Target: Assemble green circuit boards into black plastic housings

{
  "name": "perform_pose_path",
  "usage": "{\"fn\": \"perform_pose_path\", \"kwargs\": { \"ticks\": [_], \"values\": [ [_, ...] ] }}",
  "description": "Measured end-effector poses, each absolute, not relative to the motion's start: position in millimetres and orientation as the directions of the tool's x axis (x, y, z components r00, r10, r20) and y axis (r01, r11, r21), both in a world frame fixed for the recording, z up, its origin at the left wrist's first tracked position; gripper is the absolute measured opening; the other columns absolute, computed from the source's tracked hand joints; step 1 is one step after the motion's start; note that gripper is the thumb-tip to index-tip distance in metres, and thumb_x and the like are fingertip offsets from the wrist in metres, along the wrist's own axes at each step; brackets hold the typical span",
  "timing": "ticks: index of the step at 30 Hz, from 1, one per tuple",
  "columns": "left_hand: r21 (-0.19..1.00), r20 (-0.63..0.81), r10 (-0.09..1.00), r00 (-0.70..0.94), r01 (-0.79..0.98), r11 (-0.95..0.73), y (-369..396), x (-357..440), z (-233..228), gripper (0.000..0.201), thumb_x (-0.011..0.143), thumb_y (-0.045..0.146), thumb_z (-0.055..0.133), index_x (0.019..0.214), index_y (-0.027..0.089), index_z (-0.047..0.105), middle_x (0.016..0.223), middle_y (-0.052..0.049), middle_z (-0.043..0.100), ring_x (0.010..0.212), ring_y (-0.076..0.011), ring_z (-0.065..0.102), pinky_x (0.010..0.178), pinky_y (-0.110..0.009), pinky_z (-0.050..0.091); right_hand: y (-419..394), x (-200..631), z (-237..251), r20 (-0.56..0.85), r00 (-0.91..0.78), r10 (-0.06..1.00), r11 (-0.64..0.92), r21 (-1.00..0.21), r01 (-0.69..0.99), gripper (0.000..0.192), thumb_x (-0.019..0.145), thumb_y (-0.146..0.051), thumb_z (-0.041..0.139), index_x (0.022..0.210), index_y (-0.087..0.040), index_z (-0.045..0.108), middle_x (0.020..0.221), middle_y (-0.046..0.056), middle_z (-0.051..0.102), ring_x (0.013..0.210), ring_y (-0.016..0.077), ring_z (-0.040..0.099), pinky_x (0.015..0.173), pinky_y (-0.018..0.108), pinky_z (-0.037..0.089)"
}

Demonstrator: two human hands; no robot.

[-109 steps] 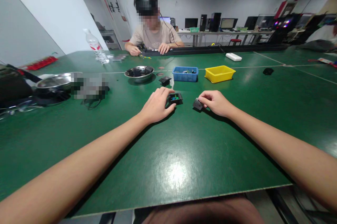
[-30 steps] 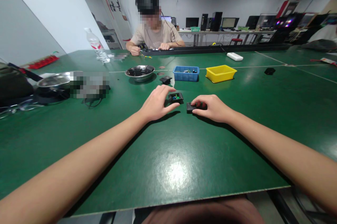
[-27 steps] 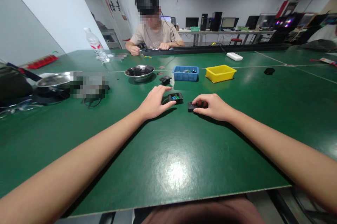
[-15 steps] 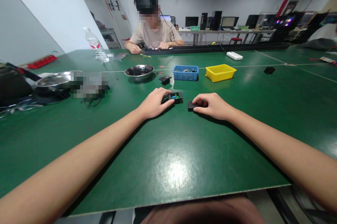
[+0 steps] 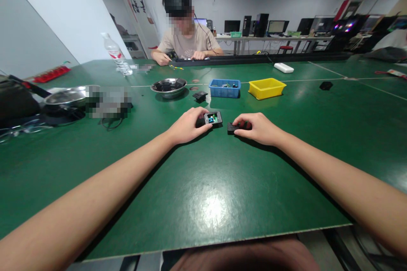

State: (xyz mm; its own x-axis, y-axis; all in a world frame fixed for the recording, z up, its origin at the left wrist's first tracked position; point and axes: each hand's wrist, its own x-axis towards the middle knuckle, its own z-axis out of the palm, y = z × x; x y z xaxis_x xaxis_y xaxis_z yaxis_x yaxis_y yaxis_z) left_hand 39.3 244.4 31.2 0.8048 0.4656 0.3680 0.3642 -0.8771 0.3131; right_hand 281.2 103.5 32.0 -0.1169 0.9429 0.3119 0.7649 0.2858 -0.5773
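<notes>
The left hand (image 5: 187,126) grips a small black open casing (image 5: 213,118) between thumb and fingers and tips it up off the green surface (image 5: 203,186), so its open face turns toward the camera; inside it shows a bit of green and blue, seemingly a small board with parts. Just beside it, the right hand (image 5: 258,128) lies curled over a flat black cover piece (image 5: 232,127), fingers closed on it and pinning it to the surface, probably to keep it handy. Farther off sit a blue bin (image 5: 224,88), a yellow bin (image 5: 266,88) and a metal bowl (image 5: 168,88).
</notes>
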Motion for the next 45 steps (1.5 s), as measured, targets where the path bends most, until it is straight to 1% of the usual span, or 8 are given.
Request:
{"fn": "perform_pose_path", "kwargs": {
  "ticks": [18, 23, 28, 31, 34, 38, 41, 45],
  "values": [
    [0.362, 0.367, 0.45, 0.814, 0.321, -0.875, 237.6, 39.8, 31.0, 0.038, 0.082, 0.043, 0.065, 0.11, 0.019, 0.057, 0.103, -0.009, 0.068, 0.095, -0.0262, 0.066, 0.088, -0.043, 0.054, 103.6, 281.2, 32.5, 0.307, -0.12, 0.944, 0.283, -0.569, 0.772, 0.017, 0.081, -0.025, 0.074, 0.096, -0.017, 0.076, 0.082, 0.002, 0.072, 0.066, 0.0125, 0.058, 0.067, 0.026, 0.043],
    [0.384, 0.374, 0.463, 0.804, 0.32, -0.866, 237.1, 43.7, 27.7, 0.041, 0.085, 0.043, 0.063, 0.117, 0.017, 0.061, 0.113, -0.011, 0.072, 0.1, -0.027, 0.068, 0.092, -0.044, 0.053, 103.2, 280.7, 33.3, 0.31, -0.118, 0.943, 0.282, -0.562, 0.777, 0.017, 0.081, -0.025, 0.074, 0.096, -0.016, 0.076, 0.081, 0.002, 0.072, 0.066, 0.0121, 0.057, 0.067, 0.025, 0.043],
    [0.36, 0.402, 0.442, 0.802, 0.305, -0.882, 237.0, 44.6, 27.5, 0.032, 0.087, 0.038, 0.061, 0.11, 0.016, 0.065, 0.101, -0.009, 0.073, 0.089, -0.0236, 0.069, 0.084, -0.038, 0.054, 103.6, 281.1, 32.3, 0.312, -0.119, 0.943, 0.285, -0.566, 0.774, 0.017, 0.082, -0.025, 0.073, 0.096, -0.017, 0.076, 0.081, 0.002, 0.072, 0.065, 0.0119, 0.057, 0.067, 0.025, 0.043],
    [0.231, 0.475, 0.333, 0.815, 0.249, -0.94, 234.3, 42.9, 30.3, 0.026, 0.086, 0.031, 0.062, 0.107, 0.016, 0.063, 0.098, -0.008, 0.071, 0.088, -0.022, 0.067, 0.082, -0.035, 0.053, 103.9, 281.5, 31.9, 0.312, -0.121, 0.942, 0.286, -0.565, 0.774, 0.017, 0.082, -0.026, 0.073, 0.096, -0.017, 0.076, 0.081, 0.002, 0.072, 0.065, 0.012, 0.057, 0.067, 0.025, 0.043],
    [-0.005, 0.55, 0.13, 0.825, 0.159, -0.987, 231.6, 41.4, 33.9, 0.022, 0.088, 0.026, 0.06, 0.107, 0.016, 0.061, 0.101, -0.01, 0.071, 0.094, -0.0229, 0.066, 0.082, -0.035, 0.051, 104.1, 281.7, 31.6, 0.31, -0.124, 0.943, 0.287, -0.564, 0.774, 0.017, 0.082, -0.025, 0.073, 0.096, -0.017, 0.076, 0.081, 0.002, 0.072, 0.065, 0.0121, 0.058, 0.067, 0.026, 0.044],
    [-0.299, 0.608, -0.135, 0.782, 0.068, -0.952, 228.2, 40.6, 39.1, 0.02, 0.096, 0.03, 0.057, 0.11, 0.016, 0.061, 0.102, -0.011, 0.072, 0.092, -0.0218, 0.067, 0.078, -0.034, 0.049, 104.4, 281.8, 31.3, 0.308, -0.12, 0.944, 0.284, -0.567, 0.773, 0.017, 0.082, -0.024, 0.073, 0.097, -0.017, 0.076, 0.081, 0.002, 0.072, 0.067, 0.0127, 0.059, 0.068, 0.026, 0.044],
    [-0.433, 0.625, -0.279, 0.729, 0.026, -0.901, 224.5, 40.8, 42.9, 0.019, 0.098, 0.031, 0.056, 0.111, 0.018, 0.06, 0.1, -0.009, 0.073, 0.085, -0.0198, 0.067, 0.074, -0.033, 0.048, 104.5, 281.6, 31.5, 0.31, -0.129, 0.942, 0.293, -0.569, 0.769, 0.016, 0.082, -0.024, 0.072, 0.096, -0.017, 0.076, 0.082, 0.002, 0.072, 0.068, 0.0131, 0.06, 0.068, 0.026, 0.045],
    [-0.531, 0.634, -0.415, 0.653, -0.024, -0.847, 219.2, 42.4, 47.1, 0.016, 0.099, 0.03, 0.055, 0.108, 0.018, 0.058, 0.098, -0.008, 0.074, 0.079, -0.0181, 0.067, 0.071, -0.032, 0.048, 104.5, 281.4, 31.9, 0.307, -0.128, 0.943, 0.291, -0.574, 0.765, 0.015, 0.082, -0.024, 0.072, 0.096, -0.017, 0.076, 0.082, 0.002, 0.072, 0.068, 0.0132, 0.06, 0.069, 0.026, 0.045]
  ]
}}
